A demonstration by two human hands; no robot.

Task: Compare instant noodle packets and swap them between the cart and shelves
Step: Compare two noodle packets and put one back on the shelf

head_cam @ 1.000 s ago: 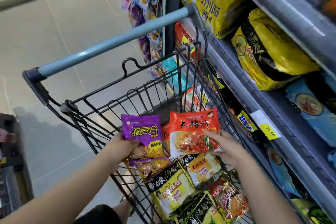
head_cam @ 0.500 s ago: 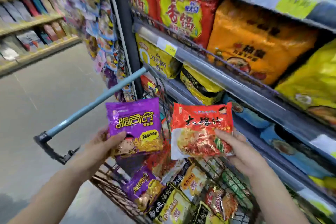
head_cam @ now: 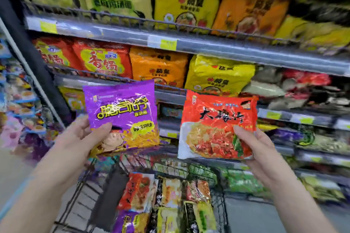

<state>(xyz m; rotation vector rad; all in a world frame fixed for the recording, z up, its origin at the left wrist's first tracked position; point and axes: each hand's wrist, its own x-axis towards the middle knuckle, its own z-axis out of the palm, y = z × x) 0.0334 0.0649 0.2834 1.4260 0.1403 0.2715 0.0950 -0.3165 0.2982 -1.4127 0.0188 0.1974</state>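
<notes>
Gripping purple packet (head_cam: 123,113) in left hand (head_cam: 79,142), red packet (head_cam: 217,126) in right hand (head_cam: 251,147)

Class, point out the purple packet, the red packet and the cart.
purple packet (head_cam: 121,109), head view, on its yellow lettering.
red packet (head_cam: 221,117), head view, on its black lettering.
cart (head_cam: 220,206), head view, on its right wire wall.

Yellow price tag (head_cam: 168,44), dark upright post (head_cam: 38,66), colourful hanging packs (head_cam: 19,100) at left
</notes>
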